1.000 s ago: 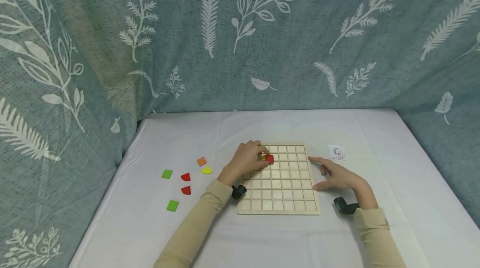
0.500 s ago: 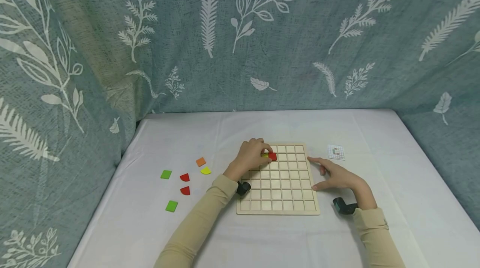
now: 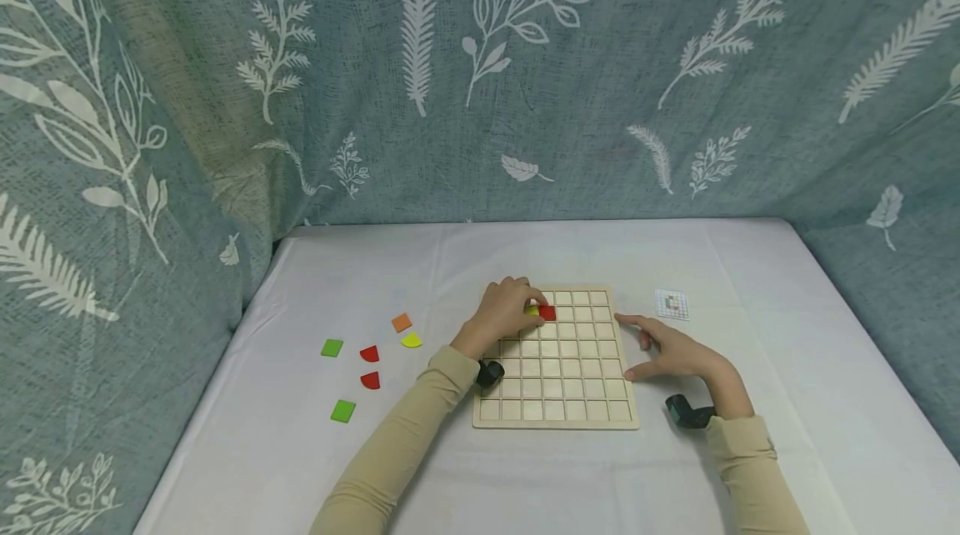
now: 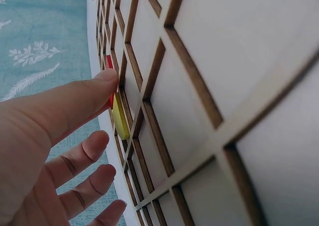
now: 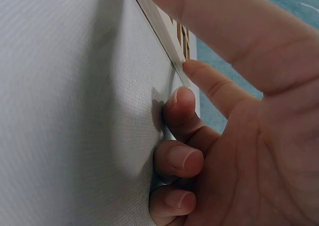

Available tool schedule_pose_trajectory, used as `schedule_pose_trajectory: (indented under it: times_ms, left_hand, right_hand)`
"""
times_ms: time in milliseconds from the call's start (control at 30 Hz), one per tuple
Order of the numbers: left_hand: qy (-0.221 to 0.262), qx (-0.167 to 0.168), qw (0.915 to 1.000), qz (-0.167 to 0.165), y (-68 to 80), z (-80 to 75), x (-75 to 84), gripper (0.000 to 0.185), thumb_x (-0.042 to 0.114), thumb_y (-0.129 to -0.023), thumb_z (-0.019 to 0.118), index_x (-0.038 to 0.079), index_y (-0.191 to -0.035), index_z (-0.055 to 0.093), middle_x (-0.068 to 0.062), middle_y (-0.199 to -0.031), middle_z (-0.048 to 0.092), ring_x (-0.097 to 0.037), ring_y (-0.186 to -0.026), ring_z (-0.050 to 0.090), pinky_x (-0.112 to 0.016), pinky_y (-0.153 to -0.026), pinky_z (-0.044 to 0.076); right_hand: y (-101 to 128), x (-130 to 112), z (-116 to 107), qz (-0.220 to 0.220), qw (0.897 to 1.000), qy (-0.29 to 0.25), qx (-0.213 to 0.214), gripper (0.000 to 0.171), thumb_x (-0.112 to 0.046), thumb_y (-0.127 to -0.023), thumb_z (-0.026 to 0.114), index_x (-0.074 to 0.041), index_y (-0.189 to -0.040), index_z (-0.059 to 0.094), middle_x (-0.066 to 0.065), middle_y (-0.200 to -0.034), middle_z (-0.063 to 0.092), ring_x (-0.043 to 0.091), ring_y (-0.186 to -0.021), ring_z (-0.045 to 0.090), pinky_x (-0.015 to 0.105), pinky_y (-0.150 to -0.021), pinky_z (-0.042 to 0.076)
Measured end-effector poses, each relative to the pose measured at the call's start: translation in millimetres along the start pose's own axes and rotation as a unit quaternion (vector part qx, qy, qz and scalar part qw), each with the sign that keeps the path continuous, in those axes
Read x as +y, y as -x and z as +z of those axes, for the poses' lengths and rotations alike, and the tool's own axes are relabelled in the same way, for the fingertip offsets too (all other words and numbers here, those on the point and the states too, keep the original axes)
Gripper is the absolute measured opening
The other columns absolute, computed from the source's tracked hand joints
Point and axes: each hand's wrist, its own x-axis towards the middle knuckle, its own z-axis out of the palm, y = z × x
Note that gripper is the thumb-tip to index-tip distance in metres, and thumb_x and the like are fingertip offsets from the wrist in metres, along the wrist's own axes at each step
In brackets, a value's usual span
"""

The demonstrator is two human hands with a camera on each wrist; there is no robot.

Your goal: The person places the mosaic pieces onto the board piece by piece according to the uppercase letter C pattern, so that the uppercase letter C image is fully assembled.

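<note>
My left hand (image 3: 501, 314) is over the upper part of a wooden grid board (image 3: 553, 421), pinching a red square tile (image 3: 547, 313) between thumb and forefinger. Beside that tile, a yellow piece (image 4: 120, 117) lies in a cell of the grid, partly covered by the fingers in the head view. The left wrist view shows the thumb on the red tile's edge and the other fingers spread. At the board's right edge, my right hand (image 3: 670, 349) touches the rim with forefinger and thumb held apart; its remaining fingers curl loosely near the cloth.
Left of the board lie two green squares (image 3: 342, 411), two red quarter-circle pieces (image 3: 371, 381), an orange square (image 3: 402, 322) and a yellow quarter-circle piece (image 3: 411, 340). A small printed pattern card (image 3: 672, 304) is at the right. Behind the white-covered table (image 3: 570, 477) hangs a leaf-patterned curtain (image 3: 450, 143).
My left hand has shifted slightly right with the red tile, which now lies flat in line with the grid, right of the yellow piece. The right hand stays in place.
</note>
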Motion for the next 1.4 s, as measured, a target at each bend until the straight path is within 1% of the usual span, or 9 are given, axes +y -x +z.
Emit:
schedule_pose_trajectory:
  times_ms: [100, 300, 500, 733, 833, 1033, 1200, 1400]
  left_hand:
    - [-0.004, -0.002, 1.0000, 0.001, -0.1, -0.4, 0.5, 0.030, 0.035, -0.081, 0.070, 0.023, -0.108, 0.070, 0.002, -0.085, 0.058, -0.012, -0.068, 0.042, -0.026, -0.062, 0.032]
    - [-0.001, 0.005, 1.0000, 0.005, 1.9, -1.7, 1.1, 0.031, 0.034, -0.079, 0.072, 0.021, -0.107, 0.070, 0.001, -0.081, 0.056, -0.012, -0.067, 0.044, -0.025, -0.060, 0.032]
    - [0.012, 0.013, 0.9998, 0.002, 4.1, -4.7, 0.8, 0.032, 0.034, -0.079, 0.072, 0.021, -0.107, 0.070, 0.000, -0.080, 0.057, -0.012, -0.066, 0.045, -0.023, -0.059, 0.033]
    - [0.033, 0.025, 0.9991, -0.003, 9.3, -4.0, -4.4, 0.027, 0.030, -0.082, 0.071, 0.020, -0.107, 0.070, -0.002, -0.078, 0.058, -0.011, -0.062, 0.040, -0.021, -0.056, 0.029]
    - [0.038, 0.037, 0.9986, -0.003, 12.6, -4.2, -7.2, 0.027, 0.031, -0.081, 0.071, 0.020, -0.105, 0.071, -0.001, -0.078, 0.058, -0.010, -0.063, 0.041, -0.021, -0.056, 0.030]
    - [0.064, 0.053, 0.9965, -0.009, 21.6, -6.0, -11.5, 0.026, 0.031, -0.080, 0.072, 0.019, -0.104, 0.071, 0.001, -0.078, 0.057, -0.010, -0.064, 0.044, -0.023, -0.058, 0.032]
    - [0.067, 0.066, 0.9955, -0.008, 30.5, -6.3, -16.3, 0.025, 0.029, -0.082, 0.070, 0.018, -0.104, 0.071, 0.000, -0.076, 0.057, -0.010, -0.061, 0.042, -0.023, -0.055, 0.032]
    - [0.072, 0.071, 0.9945, -0.026, 41.5, -7.7, -23.3, 0.025, 0.027, -0.082, 0.071, 0.017, -0.104, 0.071, 0.001, -0.076, 0.055, -0.011, -0.062, 0.044, -0.025, -0.056, 0.034]
  right_hand:
    - [0, 0, -1, 0.001, 1.000, 0.001, -0.001, 0.092, -0.032, -0.066, 0.082, -0.007, -0.142, 0.036, 0.006, -0.086, 0.037, 0.018, -0.075, 0.033, 0.029, -0.064, 0.028]
    - [0, 1, 0, 0.000, 1.000, -0.001, -0.002, 0.092, -0.032, -0.066, 0.082, -0.007, -0.142, 0.036, 0.005, -0.086, 0.037, 0.018, -0.076, 0.034, 0.030, -0.065, 0.029]
    - [-1, 1, 0, -0.003, 1.000, 0.004, -0.003, 0.092, -0.032, -0.067, 0.082, -0.007, -0.142, 0.036, 0.005, -0.086, 0.037, 0.018, -0.075, 0.033, 0.029, -0.064, 0.028]
    - [0, 2, -1, -0.005, 1.000, 0.008, -0.003, 0.091, -0.032, -0.067, 0.082, -0.007, -0.142, 0.036, 0.005, -0.085, 0.037, 0.018, -0.074, 0.033, 0.027, -0.063, 0.029]
    - [0, 2, -1, -0.005, 1.000, 0.004, -0.002, 0.091, -0.032, -0.067, 0.082, -0.007, -0.142, 0.036, 0.006, -0.085, 0.038, 0.018, -0.073, 0.032, 0.027, -0.063, 0.028]
    - [0, 2, 0, 0.000, 1.000, 0.003, -0.003, 0.091, -0.032, -0.067, 0.082, -0.008, -0.142, 0.036, 0.006, -0.086, 0.038, 0.018, -0.072, 0.032, 0.027, -0.062, 0.028]
    - [0, 2, 0, -0.001, 1.000, 0.005, -0.001, 0.091, -0.031, -0.067, 0.082, -0.007, -0.141, 0.036, 0.006, -0.085, 0.038, 0.018, -0.072, 0.032, 0.026, -0.061, 0.028]
    - [0, 3, 0, -0.003, 1.000, 0.004, -0.002, 0.091, -0.031, -0.067, 0.082, -0.007, -0.141, 0.036, 0.006, -0.085, 0.038, 0.018, -0.073, 0.032, 0.026, -0.062, 0.028]
